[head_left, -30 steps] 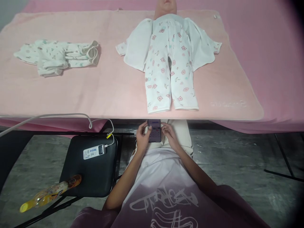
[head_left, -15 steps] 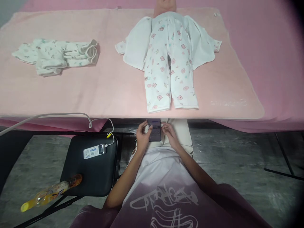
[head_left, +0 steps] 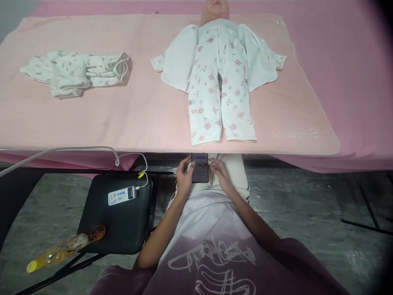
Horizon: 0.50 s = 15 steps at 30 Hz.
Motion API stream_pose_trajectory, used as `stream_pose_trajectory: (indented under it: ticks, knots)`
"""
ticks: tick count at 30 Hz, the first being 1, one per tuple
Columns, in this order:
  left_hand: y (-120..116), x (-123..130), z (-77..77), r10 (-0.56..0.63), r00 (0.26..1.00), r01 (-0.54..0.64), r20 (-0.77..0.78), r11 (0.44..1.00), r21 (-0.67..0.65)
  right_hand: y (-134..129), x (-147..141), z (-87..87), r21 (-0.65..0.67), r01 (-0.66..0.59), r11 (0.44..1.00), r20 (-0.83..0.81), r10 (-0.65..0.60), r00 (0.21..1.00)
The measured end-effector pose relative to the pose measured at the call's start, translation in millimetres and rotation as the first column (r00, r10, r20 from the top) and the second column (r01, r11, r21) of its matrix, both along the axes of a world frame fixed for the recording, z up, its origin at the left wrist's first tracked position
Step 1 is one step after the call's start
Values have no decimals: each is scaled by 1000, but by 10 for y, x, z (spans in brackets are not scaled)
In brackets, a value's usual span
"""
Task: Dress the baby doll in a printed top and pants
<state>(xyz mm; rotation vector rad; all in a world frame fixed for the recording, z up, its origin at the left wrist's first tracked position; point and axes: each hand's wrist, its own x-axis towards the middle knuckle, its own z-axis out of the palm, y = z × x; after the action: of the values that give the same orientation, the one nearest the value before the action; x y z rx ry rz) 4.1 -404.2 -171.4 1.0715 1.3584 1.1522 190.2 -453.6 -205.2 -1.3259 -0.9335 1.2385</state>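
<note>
In my lap, just under the table's front edge, lies a dark smartphone (head_left: 200,170) with its screen lit. My left hand (head_left: 184,176) is closed around its left side, the thumb along the edge of the screen. At the phone's other side, the bent fingers of my right hand (head_left: 219,172) rest against the right edge. On the table beyond, a baby doll (head_left: 215,12) lies on its back, its face partly cut off by the frame. White printed baby pants (head_left: 205,92) are laid over it, and a white baby top (head_left: 179,59) spreads out on both sides.
A folded printed baby garment (head_left: 72,76) lies left on the pink mat (head_left: 147,114). Below, a black stool (head_left: 123,225) holds a white power bank (head_left: 123,196) with a cable (head_left: 92,147) and a yellow-capped bottle (head_left: 61,250). Table legs (head_left: 367,200) stand at right.
My left thumb has slid slightly left, toward the phone's edge. The view has tilted up a little; the doll and clothes have not visibly moved.
</note>
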Motion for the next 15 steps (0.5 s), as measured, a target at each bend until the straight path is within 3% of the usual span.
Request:
stream_pose_trajectory:
  ticks: [5,15]
  knots:
    - [-4,-2,-30,-14,999,15,-38,1000,26,-1,2,3,-2,10,1000,-11,-10,1000]
    - [-3,-31,-27,-26,999,25,28,1000,11,115,-72,130,55,21,998,89,-26,996]
